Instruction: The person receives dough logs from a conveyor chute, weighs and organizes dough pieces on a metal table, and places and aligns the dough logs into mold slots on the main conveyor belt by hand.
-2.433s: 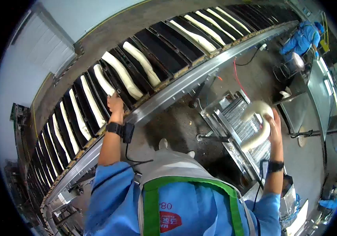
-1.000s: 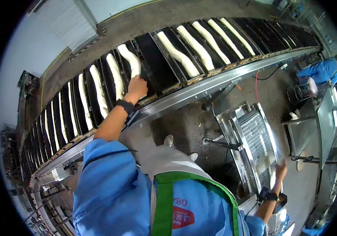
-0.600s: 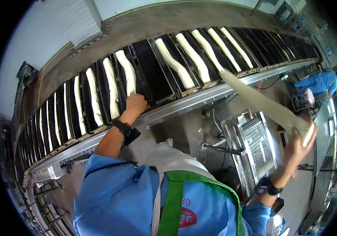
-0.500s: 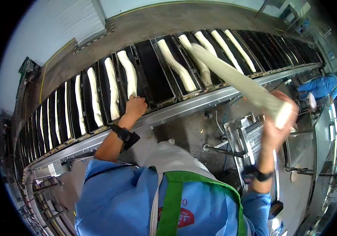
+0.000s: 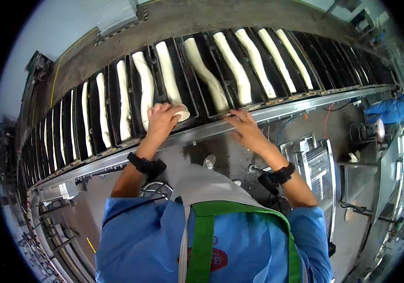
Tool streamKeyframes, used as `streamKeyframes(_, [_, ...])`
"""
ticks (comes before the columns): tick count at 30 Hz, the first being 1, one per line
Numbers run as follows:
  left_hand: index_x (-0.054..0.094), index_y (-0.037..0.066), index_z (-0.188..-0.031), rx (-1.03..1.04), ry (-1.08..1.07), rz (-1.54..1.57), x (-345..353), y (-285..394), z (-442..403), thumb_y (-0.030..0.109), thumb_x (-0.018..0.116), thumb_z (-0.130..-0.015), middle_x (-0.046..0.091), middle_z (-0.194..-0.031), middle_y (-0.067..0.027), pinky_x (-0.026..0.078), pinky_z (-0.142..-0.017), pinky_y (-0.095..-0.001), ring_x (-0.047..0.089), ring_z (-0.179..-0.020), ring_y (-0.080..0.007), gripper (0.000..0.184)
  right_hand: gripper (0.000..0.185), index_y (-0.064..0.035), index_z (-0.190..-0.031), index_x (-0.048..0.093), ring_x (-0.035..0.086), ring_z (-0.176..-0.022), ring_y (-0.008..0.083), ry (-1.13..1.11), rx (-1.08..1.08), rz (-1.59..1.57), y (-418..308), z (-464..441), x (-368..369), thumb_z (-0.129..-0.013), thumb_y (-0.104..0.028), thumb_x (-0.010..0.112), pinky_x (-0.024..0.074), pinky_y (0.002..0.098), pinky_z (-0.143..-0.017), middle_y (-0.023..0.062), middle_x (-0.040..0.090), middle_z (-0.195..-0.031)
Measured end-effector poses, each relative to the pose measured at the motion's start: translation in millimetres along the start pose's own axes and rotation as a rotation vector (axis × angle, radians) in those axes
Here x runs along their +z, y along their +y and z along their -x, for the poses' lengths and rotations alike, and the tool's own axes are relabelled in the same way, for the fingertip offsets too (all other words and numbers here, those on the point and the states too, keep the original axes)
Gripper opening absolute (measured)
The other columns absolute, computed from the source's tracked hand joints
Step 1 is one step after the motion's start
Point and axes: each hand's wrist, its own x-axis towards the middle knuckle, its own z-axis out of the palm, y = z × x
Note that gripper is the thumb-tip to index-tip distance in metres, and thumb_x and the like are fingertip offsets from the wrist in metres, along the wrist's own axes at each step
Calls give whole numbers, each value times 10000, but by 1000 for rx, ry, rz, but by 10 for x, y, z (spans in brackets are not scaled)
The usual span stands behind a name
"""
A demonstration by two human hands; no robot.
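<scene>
Beyond the conveyor's steel rail (image 5: 199, 134), far left: pale dough strips (image 5: 102, 108), mostly one per black tray. Next along, left hand (image 5: 162, 120) just over the rail, fingers curled at the near end of a smoother strip (image 5: 166, 70); can't tell if pinched or only touched. That strip sits in its tray (image 5: 181, 78), blunt end toward the rail. Next tray right: a wavier strip (image 5: 206, 75). Right hand (image 5: 245, 126) at the rail by that tray's corner, fingers loosely spread. Near side of rail, further right: mesh-topped steel stand (image 5: 317, 174), then co-worker in blue (image 5: 391, 111).
</scene>
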Motion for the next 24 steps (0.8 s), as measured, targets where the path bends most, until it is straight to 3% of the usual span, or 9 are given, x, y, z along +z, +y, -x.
streamKeyframes(9, [523,139,-871,-96,-362,-352,342,174,-532,249,629,-649,581,-822,-55,336,-746,-406,528,-843,-246,269,336,-102,-995,531,364,-1030,308,20,225,4,794,1198,-354,-666,-125,589,330,376,-851,119,465,-1082])
streamKeyframes(12, [490,113,-998,42,-528,-17,219,131,-500,104,512,-735,550,-948,-119,389,-766,-384,505,-917,-291,264,344,-102,-998,529,364,-1026,310,112,368,-65,1056,1812,-546,-662,-129,595,330,373,-850,116,458,-1091])
streamKeyframes(13, [509,117,-970,142,-469,94,179,108,-481,78,480,-748,547,-955,-112,393,-766,-359,504,-911,-295,227,344,-102,-998,529,364,-1026,310,178,433,-38,1147,2000,-671,-662,-129,595,330,373,-850,116,458,-1091])
streamKeyframes(16, [588,73,-764,51,-774,-102,-210,145,-515,86,427,-748,578,-755,-123,417,-638,-348,550,-744,-275,162,356,-99,-990,523,374,-1005,297,203,690,-15,1110,2573,-703,-644,-96,605,330,360,-840,99,466,-1047])
streamKeyframes(18, [606,73,-699,-19,-870,69,-151,-98,-565,108,440,-719,584,-726,-114,420,-617,-328,557,-715,-269,171,351,-113,-982,529,382,-993,301,159,846,124,1175,2973,-657,-642,-146,610,330,374,-834,99,468,-1036])
streamKeyframes(20, [591,65,-736,139,-798,-265,-162,240,-776,151,436,-742,577,-711,-122,420,-607,-366,552,-701,-289,178,327,-131,-965,531,384,-980,321,215,1055,86,1093,3359,-757,-648,-171,603,334,392,-830,96,470,-1023])
streamKeyframes(21, [570,66,-769,231,-492,-237,-63,226,-813,164,433,-764,574,-726,-123,414,-599,-384,548,-697,-294,169,343,-139,-982,519,382,-986,315,250,1044,107,1032,3493,-723,-650,-173,602,339,405,-824,95,458,-1041])
streamKeyframes(22, [555,73,-811,58,-529,-261,-92,640,-970,170,432,-785,572,-763,-124,413,-593,-380,546,-703,-293,159,359,-148,-999,506,380,-991,309,288,1037,117,1011,3701,-666,-653,-176,601,344,418,-819,94,445,-1059])
streamKeyframes(24, [541,61,-865,135,-532,-102,4,1222,-1164,149,445,-796,561,-770,-134,416,-599,-340,548,-679,-269,147,418,-167,-1063,475,366,-1009,305,324,1140,113,882,4009,-599,-669,-215,607,354,462,-797,86,426,-1054])
